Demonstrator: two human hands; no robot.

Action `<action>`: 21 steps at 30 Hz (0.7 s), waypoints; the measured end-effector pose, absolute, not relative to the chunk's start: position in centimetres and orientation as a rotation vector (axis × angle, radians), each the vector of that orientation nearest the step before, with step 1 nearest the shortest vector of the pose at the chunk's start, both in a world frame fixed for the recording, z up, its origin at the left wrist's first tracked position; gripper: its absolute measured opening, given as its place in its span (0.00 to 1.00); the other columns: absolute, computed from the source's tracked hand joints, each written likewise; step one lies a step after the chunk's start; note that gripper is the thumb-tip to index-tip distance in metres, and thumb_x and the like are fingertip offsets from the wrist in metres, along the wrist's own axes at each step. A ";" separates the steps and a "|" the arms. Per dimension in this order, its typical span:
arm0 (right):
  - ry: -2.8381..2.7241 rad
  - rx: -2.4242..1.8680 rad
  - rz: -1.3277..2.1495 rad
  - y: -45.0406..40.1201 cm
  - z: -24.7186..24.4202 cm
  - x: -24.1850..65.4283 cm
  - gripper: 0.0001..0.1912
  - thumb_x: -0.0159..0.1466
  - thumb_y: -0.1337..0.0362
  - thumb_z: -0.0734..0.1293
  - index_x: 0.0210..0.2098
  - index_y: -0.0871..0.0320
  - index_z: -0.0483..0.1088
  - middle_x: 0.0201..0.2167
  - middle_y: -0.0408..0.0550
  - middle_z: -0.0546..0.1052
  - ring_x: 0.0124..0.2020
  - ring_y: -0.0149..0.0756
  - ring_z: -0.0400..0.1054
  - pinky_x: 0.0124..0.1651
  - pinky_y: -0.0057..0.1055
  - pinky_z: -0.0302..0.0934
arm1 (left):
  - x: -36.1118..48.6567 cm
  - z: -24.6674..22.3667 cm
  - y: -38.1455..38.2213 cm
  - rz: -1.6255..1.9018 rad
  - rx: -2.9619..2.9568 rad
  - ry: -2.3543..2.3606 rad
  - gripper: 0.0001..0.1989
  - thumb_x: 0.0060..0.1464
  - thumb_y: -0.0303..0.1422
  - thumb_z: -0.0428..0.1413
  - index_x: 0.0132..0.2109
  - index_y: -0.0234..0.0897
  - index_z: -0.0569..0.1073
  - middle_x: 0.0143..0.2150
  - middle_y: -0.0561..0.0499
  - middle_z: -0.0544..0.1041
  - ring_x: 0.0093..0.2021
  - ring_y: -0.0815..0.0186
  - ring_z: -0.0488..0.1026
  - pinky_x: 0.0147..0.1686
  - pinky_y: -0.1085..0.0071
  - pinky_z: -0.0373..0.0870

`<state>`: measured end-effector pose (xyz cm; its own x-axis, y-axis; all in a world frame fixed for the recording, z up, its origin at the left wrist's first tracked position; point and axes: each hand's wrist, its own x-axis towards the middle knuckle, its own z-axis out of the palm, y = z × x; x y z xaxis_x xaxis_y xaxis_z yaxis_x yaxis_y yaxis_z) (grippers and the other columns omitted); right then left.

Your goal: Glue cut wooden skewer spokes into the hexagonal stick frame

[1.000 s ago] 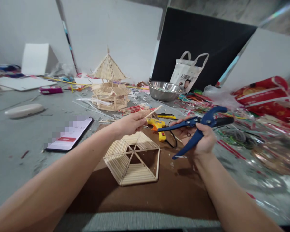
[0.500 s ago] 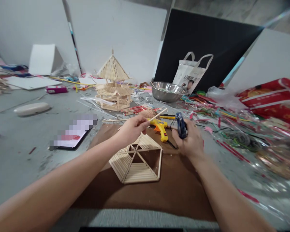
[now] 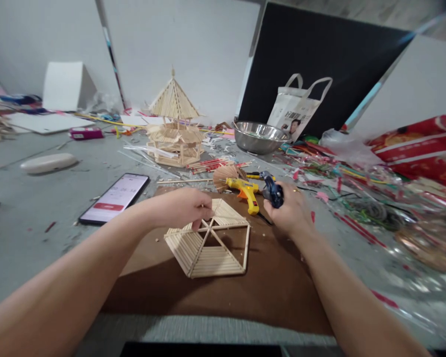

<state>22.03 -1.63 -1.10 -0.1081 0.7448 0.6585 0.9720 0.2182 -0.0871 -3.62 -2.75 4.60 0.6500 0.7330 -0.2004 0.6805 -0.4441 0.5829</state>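
My left hand (image 3: 188, 207) is pinched over the far left part of a flat hexagonal frame (image 3: 217, 262) of wooden sticks. A thin pale stick (image 3: 226, 216) appears to run from its fingertips, faint and partly hidden. Spokes meet at the frame's middle. Several of its sections are filled with rows of sticks, while the right one shows brown through it. My right hand (image 3: 292, 210) is closed around a dark blue hand tool (image 3: 273, 192), whose exact kind I cannot make out. Just left of it a yellow glue gun (image 3: 248, 192) lies on the brown mat (image 3: 282, 287).
A stick-built pagoda (image 3: 174, 114) stands behind the mat, with a metal bowl (image 3: 260, 138) and a white bag (image 3: 294, 109) to its right. A phone (image 3: 115, 198) lies left of the mat. Wires and plastic scraps (image 3: 371, 213) clutter the right side.
My left hand has come down and left, from above the far edge onto the hexagonal frame, and the stick it held has turned. The blue tool has tilted in my right hand.
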 end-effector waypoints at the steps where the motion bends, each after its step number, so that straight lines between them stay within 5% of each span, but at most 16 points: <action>1: -1.906 -1.587 -0.505 -1.6 -1.1 22.1 0.19 0.47 0.61 0.61 0.38 0.58 0.60 0.34 0.53 0.70 0.37 0.45 0.62 0.39 0.41 0.56 | -3.8 4.9 -2.9 0.024 2.230 1.084 0.11 0.48 0.34 0.44 0.24 0.35 0.66 0.19 0.54 0.70 0.17 0.74 0.60 0.18 0.78 0.52; 4: -1.924 -1.591 -0.510 -1.6 -1.2 22.1 0.19 0.46 0.61 0.62 0.38 0.58 0.61 0.34 0.53 0.69 0.37 0.44 0.62 0.39 0.40 0.56 | -3.6 5.0 -3.3 -0.016 2.231 1.080 0.08 0.46 0.31 0.44 0.24 0.35 0.65 0.20 0.54 0.70 0.17 0.74 0.60 0.18 0.78 0.52; 10: -1.878 -1.610 -0.536 -1.5 -1.0 22.3 0.20 0.47 0.60 0.62 0.39 0.58 0.61 0.34 0.52 0.69 0.36 0.44 0.62 0.39 0.40 0.55 | -2.0 3.1 -2.8 0.471 2.068 1.108 0.12 0.47 0.39 0.45 0.27 0.35 0.65 0.22 0.56 0.64 0.22 0.74 0.59 0.22 0.78 0.55; 21: -1.767 -1.553 -0.663 -1.0 -1.2 23.4 0.21 0.47 0.60 0.62 0.41 0.60 0.59 0.38 0.54 0.68 0.41 0.47 0.60 0.42 0.40 0.53 | -0.2 1.1 -3.3 0.354 2.223 1.036 0.10 0.48 0.35 0.45 0.31 0.35 0.68 0.27 0.53 0.69 0.27 0.71 0.63 0.25 0.77 0.57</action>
<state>23.45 -1.02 -1.17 -0.0532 0.6368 0.7692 0.9857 0.1568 -0.0616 -0.20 -3.34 1.10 0.6514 0.7582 -0.0283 0.5824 -0.4757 0.6592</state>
